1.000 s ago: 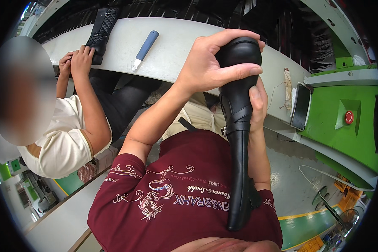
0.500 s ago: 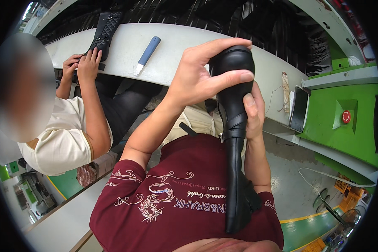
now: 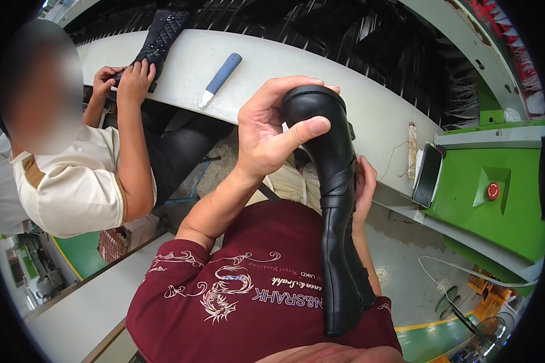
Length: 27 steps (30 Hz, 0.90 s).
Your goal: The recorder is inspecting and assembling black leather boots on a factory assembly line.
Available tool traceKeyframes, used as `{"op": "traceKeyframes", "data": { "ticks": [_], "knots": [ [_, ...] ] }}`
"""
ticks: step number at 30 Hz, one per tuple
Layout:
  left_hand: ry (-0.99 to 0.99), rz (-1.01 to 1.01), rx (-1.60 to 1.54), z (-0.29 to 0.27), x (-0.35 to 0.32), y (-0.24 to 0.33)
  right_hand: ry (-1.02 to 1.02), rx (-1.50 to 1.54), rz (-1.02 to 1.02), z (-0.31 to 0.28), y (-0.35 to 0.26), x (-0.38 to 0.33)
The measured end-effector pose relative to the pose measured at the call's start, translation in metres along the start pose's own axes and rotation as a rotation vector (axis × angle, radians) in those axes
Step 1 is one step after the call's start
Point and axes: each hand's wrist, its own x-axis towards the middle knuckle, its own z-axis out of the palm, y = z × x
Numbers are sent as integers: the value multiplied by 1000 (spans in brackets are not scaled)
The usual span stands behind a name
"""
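Note:
A tall black leather boot (image 3: 336, 227) stretches lengthwise in front of my chest. Its rounded foot end, with a thin sole edge, points away from me, and its shaft reaches down over my maroon shirt. My left hand (image 3: 266, 124) wraps round that foot end, thumb on the near side and fingers over the sole. Straps cross at the ankle. Beside them my right hand (image 3: 363, 187) supports the boot from its right side; part of that hand is hidden behind the leather.
A blue-handled knife (image 3: 223, 78) lies on the long white table (image 3: 266, 54). To the left, a co-worker's hands (image 3: 130, 81) hold a black quilted boot (image 3: 162, 39). On the right stand a green machine (image 3: 466, 224) with a red button and a dark tray (image 3: 429, 175).
The boot's foot end has swung left and closer to me, carried by my left hand. My right hand has slipped lower and further behind the boot, its thumb now out of sight.

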Motion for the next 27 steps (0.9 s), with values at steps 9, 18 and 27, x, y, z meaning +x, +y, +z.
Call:
{"op": "traceKeyframes", "data": {
  "ticks": [9,18,27],
  "knots": [
    [-101,-311,-135,-40,-15,-7,-117,-130,-163,-53,13,49],
    [-168,-590,125,-50,-41,-57,-425,-503,-510,-59,10,76],
    [-136,-455,152,-46,-47,-67,-427,-482,-456,-63,14,80]
  ]
}}
